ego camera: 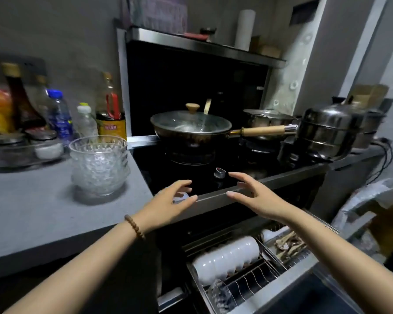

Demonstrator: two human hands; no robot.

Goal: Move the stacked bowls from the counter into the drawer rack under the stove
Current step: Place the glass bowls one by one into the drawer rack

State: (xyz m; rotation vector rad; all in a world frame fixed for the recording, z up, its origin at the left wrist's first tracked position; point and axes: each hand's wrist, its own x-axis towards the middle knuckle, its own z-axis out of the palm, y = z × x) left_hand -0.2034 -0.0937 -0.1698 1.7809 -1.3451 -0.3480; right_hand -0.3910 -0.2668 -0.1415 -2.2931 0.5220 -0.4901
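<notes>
**Over the stove edge, two empty hands get ready for the glass bowls**

Over the near edge of the stove (213, 177), both hands float in the air with nothing in them. The left hand (168, 205) has its fingers (184, 184) spread and bent a little. The right hand (256, 198) is the same, open and curved, palm facing the other hand.

The stacked bowls (99, 165) sit on the gray desk (32, 214), to the left of the hands and a bit farther back. They are clear glass with a bumpy pattern all over, round, and tucked one inside the next. Nothing is touching them.

Down low on the near right, the drawer rack (254, 282) is pulled out. It is made of thin shiny wires. A row of smooth white bowls (225, 259) lies on its side in it, with one clear glass piece (220, 295) at the near end. Wire slots beside them look free.

I think the next step is to reach left for the stack. Glass is heavy and slippery, so it is best to put one hand on each side, low down, and lift the whole stack flat. Go slow, so the bowls do not slide or clink. A lidded pan (191, 128) with a wooden handle sits on the stove, so keep the arms low and clear of it.
</notes>
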